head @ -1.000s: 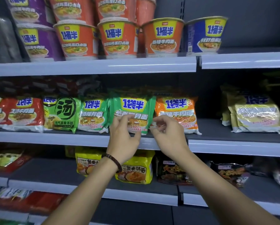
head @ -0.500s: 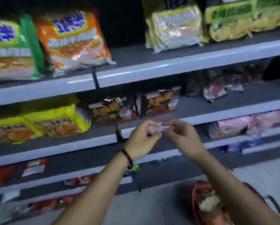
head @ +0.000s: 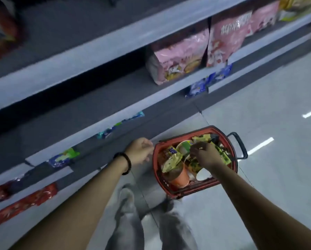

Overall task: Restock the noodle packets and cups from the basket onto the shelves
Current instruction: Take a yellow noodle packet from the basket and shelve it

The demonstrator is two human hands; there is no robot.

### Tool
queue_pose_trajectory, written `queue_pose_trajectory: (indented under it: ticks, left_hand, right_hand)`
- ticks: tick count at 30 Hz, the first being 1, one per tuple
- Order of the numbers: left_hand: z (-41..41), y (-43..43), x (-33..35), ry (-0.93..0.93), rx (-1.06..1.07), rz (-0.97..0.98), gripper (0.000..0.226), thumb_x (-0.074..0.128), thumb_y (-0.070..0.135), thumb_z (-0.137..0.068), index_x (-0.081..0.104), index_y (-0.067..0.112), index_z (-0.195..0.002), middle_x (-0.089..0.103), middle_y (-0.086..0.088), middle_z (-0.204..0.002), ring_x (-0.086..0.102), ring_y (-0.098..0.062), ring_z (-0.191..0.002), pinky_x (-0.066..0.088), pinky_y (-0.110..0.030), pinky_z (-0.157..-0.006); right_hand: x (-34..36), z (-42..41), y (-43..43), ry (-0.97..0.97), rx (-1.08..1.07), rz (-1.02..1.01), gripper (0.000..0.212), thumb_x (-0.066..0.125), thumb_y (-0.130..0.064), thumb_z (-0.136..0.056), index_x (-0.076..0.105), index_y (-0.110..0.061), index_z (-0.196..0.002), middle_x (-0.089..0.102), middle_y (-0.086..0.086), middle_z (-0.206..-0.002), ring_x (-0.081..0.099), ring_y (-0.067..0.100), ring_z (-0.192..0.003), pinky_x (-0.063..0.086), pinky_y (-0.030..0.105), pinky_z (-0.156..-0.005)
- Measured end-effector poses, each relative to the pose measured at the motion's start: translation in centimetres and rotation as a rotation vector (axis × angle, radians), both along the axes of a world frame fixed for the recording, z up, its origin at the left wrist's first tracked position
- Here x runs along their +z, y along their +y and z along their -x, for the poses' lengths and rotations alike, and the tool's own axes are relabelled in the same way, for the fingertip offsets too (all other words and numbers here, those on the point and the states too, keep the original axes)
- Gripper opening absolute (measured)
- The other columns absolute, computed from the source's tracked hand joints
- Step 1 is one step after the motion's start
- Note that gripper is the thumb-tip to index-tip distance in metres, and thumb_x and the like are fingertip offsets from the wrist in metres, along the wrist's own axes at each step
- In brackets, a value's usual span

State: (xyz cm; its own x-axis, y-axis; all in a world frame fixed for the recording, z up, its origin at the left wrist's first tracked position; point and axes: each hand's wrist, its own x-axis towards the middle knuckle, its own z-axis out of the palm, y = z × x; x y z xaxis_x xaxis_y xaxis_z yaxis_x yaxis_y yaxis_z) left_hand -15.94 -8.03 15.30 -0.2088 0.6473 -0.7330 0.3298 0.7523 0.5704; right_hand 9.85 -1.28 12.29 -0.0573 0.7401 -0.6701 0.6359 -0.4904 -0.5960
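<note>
A red basket [head: 180, 191] stands on the floor by the lowest shelf, holding several noodle packets and cups. Among them are an orange cup [head: 180, 178], a yellow-green packet [head: 171, 161] and a green-lidded cup [head: 184, 146]. My right hand [head: 206, 156] is inside the basket, fingers curled down onto the packets; whether it grips one is hidden. Just left of the basket's rim, my left hand [head: 140, 150] hangs loosely curled with nothing in it.
Pink packets [head: 178, 56] stand on the shelf above, with blue packets [head: 205, 83] one shelf down. Red packets [head: 25, 201] lie on the bottom shelves at left. The basket's black handle [head: 239, 143] sticks out right. My legs [head: 129, 222] are below, on grey tiled floor.
My view has swung from the middle shelves down to the floor. Both hands dropped from the shelf edge; the right one has gone into the basket, the left beside it.
</note>
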Motion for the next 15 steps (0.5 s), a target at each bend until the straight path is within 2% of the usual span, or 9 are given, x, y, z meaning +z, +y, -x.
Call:
queue_pose_trajectory:
  ticks: [2, 4, 5, 6, 8, 10, 13, 15]
  left_hand:
    - [-1.5, 0.2, -5.0, 0.003, -0.084, 0.095, 0.012, 0.056, 0.026, -0.105, 0.065, 0.018, -0.104, 0.077, -0.011, -0.102, 0.071, -0.024, -0.077, 0.050, -0.029, -0.059]
    - [-2.7, -0.1, -9.9, 0.029, -0.195, 0.187, 0.019, 0.055, 0.029, -0.104, 0.064, 0.019, -0.090, 0.076, -0.014, -0.093, 0.072, -0.023, -0.075, 0.057, -0.033, -0.066]
    - [-3.2, -0.4, -12.2, 0.038, -0.246, 0.227, 0.020, 0.055, 0.030, -0.103, 0.064, 0.021, -0.087, 0.073, -0.010, -0.088, 0.072, -0.020, -0.073, 0.059, -0.033, -0.066]
    - [-3.7, -0.6, -14.4, 0.047, -0.280, 0.260, 0.018, 0.056, 0.030, -0.102, 0.065, 0.022, -0.088, 0.071, -0.005, -0.086, 0.069, -0.018, -0.070, 0.060, -0.030, -0.060]
    - [-4.5, -0.9, -17.9, 0.058, -0.310, 0.310, 0.011, 0.058, 0.029, -0.102, 0.067, 0.024, -0.106, 0.069, 0.000, -0.096, 0.065, -0.014, -0.069, 0.049, -0.023, -0.049]
    - [-5.5, -1.1, -20.8, 0.051, -0.283, 0.337, 0.024, 0.064, 0.029, -0.100, 0.065, 0.026, -0.124, 0.068, 0.000, -0.106, 0.066, -0.016, -0.075, 0.047, -0.022, -0.053]
    - [-7.0, -0.5, -24.2, 0.049, -0.221, 0.298, 0.044, 0.072, 0.030, -0.094, 0.058, 0.035, -0.135, 0.069, -0.001, -0.116, 0.070, -0.025, -0.099, 0.056, -0.030, -0.075]
    - [-8.3, 0.1, -25.7, 0.055, -0.172, 0.244, 0.055, 0.070, 0.025, -0.095, 0.052, 0.040, -0.145, 0.069, -0.002, -0.127, 0.070, -0.031, -0.112, 0.060, -0.040, -0.094]
  right_hand:
    - [-4.3, -2.3, -0.1, -0.083, 0.012, 0.011, 0.031, 0.072, -0.031, -0.083, 0.081, -0.005, -0.098, 0.080, 0.025, -0.091, 0.069, 0.032, -0.072, 0.062, 0.053, -0.072]
    - [-8.0, -3.4, -0.7, -0.130, 0.021, 0.054, 0.055, 0.064, -0.047, -0.077, 0.080, -0.003, -0.106, 0.078, 0.030, -0.105, 0.075, 0.044, -0.091, 0.062, 0.059, -0.087]
    - [-9.6, -3.7, -1.3, -0.160, 0.053, 0.104, 0.057, 0.064, -0.050, -0.082, 0.080, -0.004, -0.112, 0.078, 0.029, -0.113, 0.075, 0.047, -0.104, 0.061, 0.056, -0.094]
    - [-11.4, -3.8, -1.7, -0.183, 0.077, 0.141, 0.049, 0.067, -0.045, -0.090, 0.080, -0.005, -0.116, 0.078, 0.027, -0.116, 0.074, 0.047, -0.112, 0.060, 0.051, -0.096]
    - [-15.0, -3.8, -2.7, -0.193, 0.062, 0.166, 0.033, 0.072, -0.032, -0.096, 0.080, -0.006, -0.114, 0.079, 0.025, -0.112, 0.075, 0.046, -0.109, 0.061, 0.052, -0.094]
    - [-17.6, -3.3, -3.5, -0.184, 0.053, 0.170, 0.038, 0.069, -0.037, -0.092, 0.079, -0.006, -0.111, 0.079, 0.026, -0.110, 0.076, 0.048, -0.105, 0.062, 0.056, -0.092]
    - [-20.8, -2.0, -4.2, -0.140, 0.000, 0.137, 0.049, 0.057, -0.053, -0.088, 0.076, -0.016, -0.113, 0.080, 0.022, -0.109, 0.076, 0.043, -0.096, 0.063, 0.059, -0.089]
    - [-22.4, -0.9, -4.4, -0.118, 0.007, 0.094, 0.042, 0.058, -0.051, -0.097, 0.075, -0.021, -0.121, 0.080, 0.014, -0.115, 0.075, 0.035, -0.100, 0.063, 0.049, -0.088]
